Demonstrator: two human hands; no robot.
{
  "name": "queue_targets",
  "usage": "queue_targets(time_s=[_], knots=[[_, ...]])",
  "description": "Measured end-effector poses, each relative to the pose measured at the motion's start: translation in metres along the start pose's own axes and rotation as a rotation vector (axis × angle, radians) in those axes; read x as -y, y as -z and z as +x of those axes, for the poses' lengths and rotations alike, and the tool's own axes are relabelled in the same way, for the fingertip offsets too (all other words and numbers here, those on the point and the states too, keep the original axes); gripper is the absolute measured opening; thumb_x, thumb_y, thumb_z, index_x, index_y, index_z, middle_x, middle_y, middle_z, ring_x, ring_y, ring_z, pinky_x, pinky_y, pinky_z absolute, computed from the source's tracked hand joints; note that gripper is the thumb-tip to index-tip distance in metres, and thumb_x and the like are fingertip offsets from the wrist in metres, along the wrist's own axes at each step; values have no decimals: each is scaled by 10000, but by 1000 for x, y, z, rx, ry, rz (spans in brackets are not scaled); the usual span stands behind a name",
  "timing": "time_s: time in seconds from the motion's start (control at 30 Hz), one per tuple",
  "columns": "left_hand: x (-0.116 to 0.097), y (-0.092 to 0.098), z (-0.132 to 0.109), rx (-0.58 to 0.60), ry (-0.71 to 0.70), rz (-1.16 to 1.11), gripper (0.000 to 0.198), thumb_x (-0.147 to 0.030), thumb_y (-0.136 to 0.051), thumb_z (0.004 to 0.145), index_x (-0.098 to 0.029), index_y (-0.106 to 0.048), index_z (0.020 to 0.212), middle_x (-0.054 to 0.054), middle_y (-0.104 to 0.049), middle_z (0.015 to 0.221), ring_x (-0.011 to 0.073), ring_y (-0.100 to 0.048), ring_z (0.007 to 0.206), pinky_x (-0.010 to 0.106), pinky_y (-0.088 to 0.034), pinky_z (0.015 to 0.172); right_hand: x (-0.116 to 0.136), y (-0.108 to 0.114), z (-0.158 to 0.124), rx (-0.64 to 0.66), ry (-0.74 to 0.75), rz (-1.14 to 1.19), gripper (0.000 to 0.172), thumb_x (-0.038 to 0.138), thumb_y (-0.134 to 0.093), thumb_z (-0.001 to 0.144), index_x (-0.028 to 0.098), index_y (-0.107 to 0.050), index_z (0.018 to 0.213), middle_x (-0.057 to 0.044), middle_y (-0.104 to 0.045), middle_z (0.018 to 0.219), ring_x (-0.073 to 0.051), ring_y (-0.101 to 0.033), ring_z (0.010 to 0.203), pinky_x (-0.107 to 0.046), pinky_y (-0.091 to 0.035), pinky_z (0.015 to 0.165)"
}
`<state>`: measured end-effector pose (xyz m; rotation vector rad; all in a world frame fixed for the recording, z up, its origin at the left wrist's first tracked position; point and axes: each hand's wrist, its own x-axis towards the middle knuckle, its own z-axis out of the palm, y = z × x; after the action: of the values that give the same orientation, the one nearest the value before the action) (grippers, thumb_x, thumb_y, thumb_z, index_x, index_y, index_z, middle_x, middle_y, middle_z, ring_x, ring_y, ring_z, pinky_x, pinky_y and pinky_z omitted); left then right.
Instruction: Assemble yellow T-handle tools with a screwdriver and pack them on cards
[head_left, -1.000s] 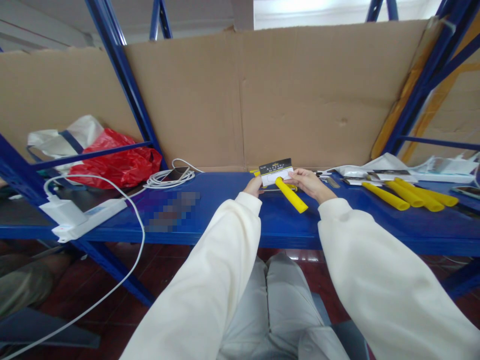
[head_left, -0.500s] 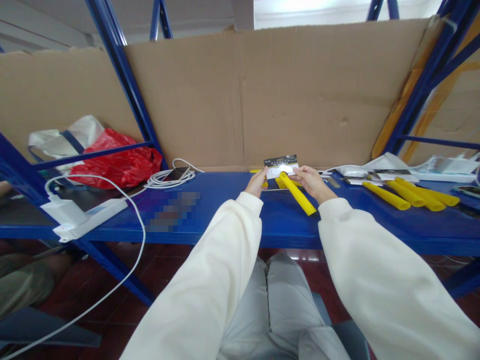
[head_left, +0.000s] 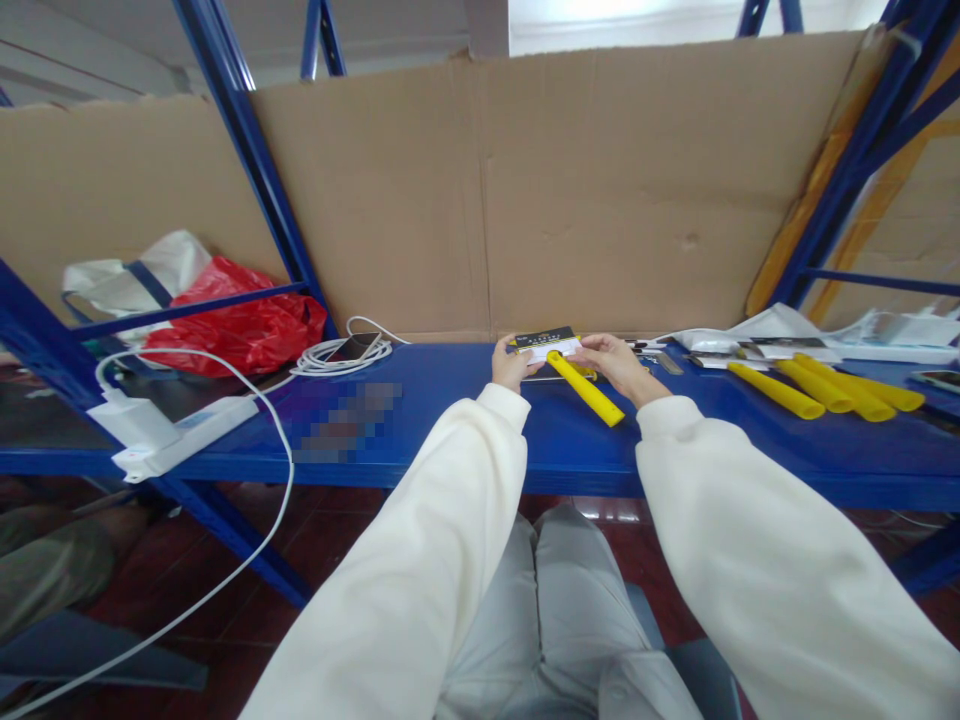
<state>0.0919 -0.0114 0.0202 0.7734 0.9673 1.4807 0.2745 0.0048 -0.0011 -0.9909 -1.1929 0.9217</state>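
Observation:
Both hands hold a black and white card [head_left: 545, 338] above the blue table. My left hand [head_left: 511, 364] is closed on its left edge, and my right hand [head_left: 613, 366] pinches the right side. A yellow handle [head_left: 591, 392] slants from the card's lower edge toward the table's front; how the two are joined is too small to tell. Under and behind the hands, more yellow pieces show in part. Several yellow handles [head_left: 776, 391] lie farther right.
White and black packets [head_left: 787, 348] lie at the back right. On the left are a white power strip [head_left: 184, 440], a coiled white cable [head_left: 341, 358] and a red bag [head_left: 244, 320]. Cardboard [head_left: 585, 190] stands behind the blue table [head_left: 442, 400]. A seated person's leg shows at far left.
The card has moved slightly left and down and is tilted flatter. Both hands and the yellow handle have shifted a little left with it.

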Motion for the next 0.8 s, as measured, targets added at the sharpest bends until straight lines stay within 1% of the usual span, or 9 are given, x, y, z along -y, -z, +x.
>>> queue_targets(time_s=[0.1, 0.17, 0.23, 0.3, 0.4, 0.53, 0.67, 0.73, 0.8], knots=[[-1, 1, -3, -8, -13, 12, 769, 81, -711, 785, -284, -576, 1449, 63, -727, 1189, 219, -773, 1061, 286, -684, 812, -3, 0, 0, -46, 74, -134, 517, 224, -1011, 532, 236, -537, 737, 38, -659, 765, -160, -698, 753, -321, -642, 808], [-2, 1, -4, 2, -25, 19, 775, 86, -688, 787, -282, -584, 1461, 61, -725, 1174, 212, -774, 1048, 274, -684, 810, -4, -2, -3, 19, 116, -206, 518, 312, -1009, 535, 237, -532, 723, 39, -641, 751, -162, -672, 749, -328, -630, 793], [-2, 1, -4, 13, -22, 30, 710, 92, -658, 798, -245, -625, 1422, 69, -727, 1144, 211, -775, 1030, 263, -683, 792, -5, -4, -6, 129, 147, -248, 498, 354, -1003, 535, 232, -564, 735, 31, -644, 765, -161, -657, 745, -330, -622, 782], [-3, 1, -4, 16, -14, 44, 624, 97, -632, 810, -202, -666, 1356, 82, -732, 1125, 218, -776, 1016, 260, -684, 769, -5, -7, -9, 207, 177, -265, 483, 333, -1002, 521, 227, -605, 773, 25, -654, 806, -156, -650, 747, -327, -619, 778], [-3, 0, -3, 16, -1, 61, 517, 89, -615, 830, -166, -695, 1272, 97, -739, 1114, 231, -777, 1010, 272, -686, 744, -6, -10, -12, 259, 170, -270, 443, 244, -976, 541, 224, -621, 806, 21, -659, 874, -142, -647, 710, -324, -620, 741], [-3, 0, -2, 25, 14, 70, 430, 72, -614, 863, -146, -698, 1224, 109, -739, 1104, 229, -778, 1000, 281, -682, 751, -8, -9, -12, 276, 121, -269, 342, 146, -892, 601, 215, -660, 843, 13, -648, 920, -117, -627, 592, -297, -596, 585], [-2, 0, -1, 48, 24, 43, 488, 46, -711, 826, -190, -700, 1253, 84, -746, 1105, 204, -778, 960, 286, -674, 775, -5, -7, -10, 265, 113, -250, 351, 114, -845, 599, 220, -706, 904, 4, -682, 945, -83, -596, 533, -220, -527, 464], [-2, -1, -1, 78, 21, 50, 534, 15, -705, 848, -211, -670, 1330, 78, -752, 1095, 187, -779, 948, 268, -665, 777, -2, -6, -10, 243, 127, -245, 365, 118, -822, 609, 234, -704, 935, 15, -697, 945, -76, -592, 523, -199, -516, 452], [-3, -1, -2, 106, 12, 69, 590, -8, -672, 876, -224, -617, 1422, 86, -757, 1115, 181, -782, 961, 243, -652, 768, 2, -6, -9, 219, 141, -265, 332, 124, -788, 640, 235, -693, 938, 21, -704, 926, -83, -593, 516, -212, -533, 466]])
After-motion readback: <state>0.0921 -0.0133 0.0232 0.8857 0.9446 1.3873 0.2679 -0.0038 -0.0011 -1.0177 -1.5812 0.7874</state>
